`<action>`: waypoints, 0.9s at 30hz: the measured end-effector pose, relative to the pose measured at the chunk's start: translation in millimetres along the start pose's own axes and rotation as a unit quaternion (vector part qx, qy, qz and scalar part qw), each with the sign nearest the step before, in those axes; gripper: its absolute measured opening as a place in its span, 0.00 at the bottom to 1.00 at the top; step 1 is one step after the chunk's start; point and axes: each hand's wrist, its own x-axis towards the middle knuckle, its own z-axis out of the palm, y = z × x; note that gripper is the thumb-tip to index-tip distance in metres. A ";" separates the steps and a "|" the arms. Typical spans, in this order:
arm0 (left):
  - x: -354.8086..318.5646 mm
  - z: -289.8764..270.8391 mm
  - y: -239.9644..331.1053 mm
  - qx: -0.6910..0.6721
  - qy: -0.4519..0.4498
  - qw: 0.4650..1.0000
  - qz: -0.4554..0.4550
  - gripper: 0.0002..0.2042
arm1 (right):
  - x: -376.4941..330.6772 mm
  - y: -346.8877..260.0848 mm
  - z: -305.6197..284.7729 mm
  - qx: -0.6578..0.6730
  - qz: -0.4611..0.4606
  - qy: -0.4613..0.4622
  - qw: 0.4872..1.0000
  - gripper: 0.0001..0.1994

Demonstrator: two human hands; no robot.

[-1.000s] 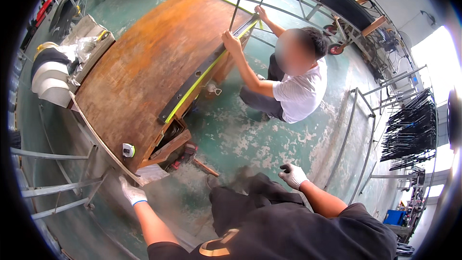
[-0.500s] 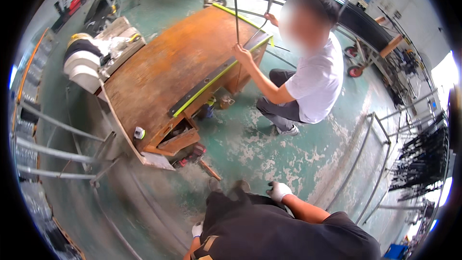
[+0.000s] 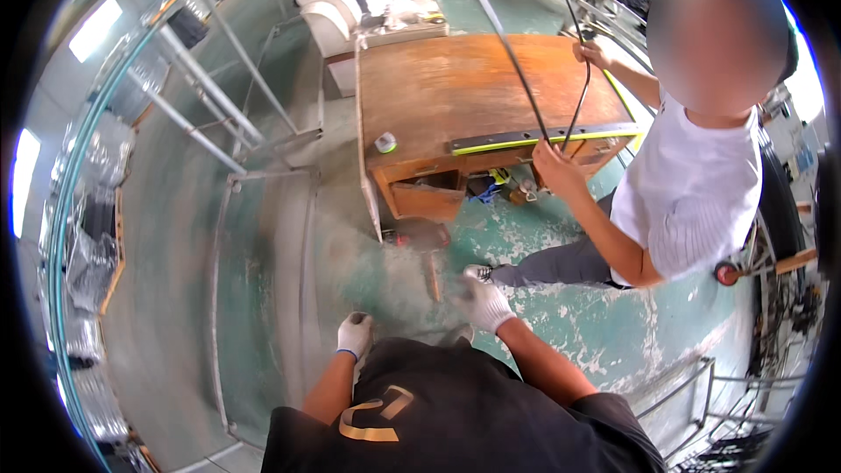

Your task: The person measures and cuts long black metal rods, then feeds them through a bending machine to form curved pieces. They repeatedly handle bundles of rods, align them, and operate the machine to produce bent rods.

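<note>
Brown stick-like handle (image 3: 433,277): slim, straight; far end near a blurred dark-red tool (image 3: 422,236). Lies on worn green floor (image 3: 574,315), between wooden table (image 3: 447,79) and gloved right hand (image 3: 484,303). Right hand blurred, grip cannot be told; left hand (image 3: 355,333) loosely curled, palm hidden, closure uncertain.

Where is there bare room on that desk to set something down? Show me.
The widest bare patch on the desk lies behind the black strip, between the small white-and-green object and the dark bars. The right front is crowded: strip, bars and the co-worker's hand.
</note>
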 end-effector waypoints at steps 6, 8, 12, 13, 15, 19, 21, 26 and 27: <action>-43.1 -27.5 -96.8 0.092 -0.029 0.993 -0.068 0.18 | -118.5 196.2 121.0 -0.057 0.298 -0.042 0.952 0.28; -46.3 -58.1 -115.7 0.127 -0.062 0.983 -0.114 0.19 | -168.6 213.4 132.7 -0.073 0.369 -0.010 0.927 0.24; -37.7 -131.0 -178.2 0.174 -0.051 0.974 -0.139 0.21 | -223.4 237.7 159.8 0.135 0.529 0.093 0.832 0.12; -35.4 -150.7 -188.8 0.217 -0.043 0.966 -0.134 0.21 | -222.2 227.6 157.6 0.161 0.516 0.105 0.835 0.11; -21.5 -184.8 -194.0 0.285 0.034 0.946 -0.147 0.21 | -227.9 220.2 168.3 0.229 0.487 0.155 0.828 0.09; 0.0 -227.9 -133.9 -0.034 0.147 0.976 -0.158 0.15 | -201.4 164.0 167.7 0.140 0.434 0.059 0.888 0.15; -6.1 -228.9 -102.0 -0.201 0.182 0.952 -0.138 0.13 | -175.5 151.5 157.6 0.064 0.382 -0.023 0.921 0.18; -14.2 -208.2 -119.4 -0.121 0.112 0.985 -0.050 0.14 | -140.0 164.7 176.9 0.130 0.379 0.076 0.913 0.20; -11.1 -202.2 -123.1 -0.098 0.100 0.989 -0.041 0.14 | -132.7 157.7 181.1 0.145 0.369 0.083 0.915 0.19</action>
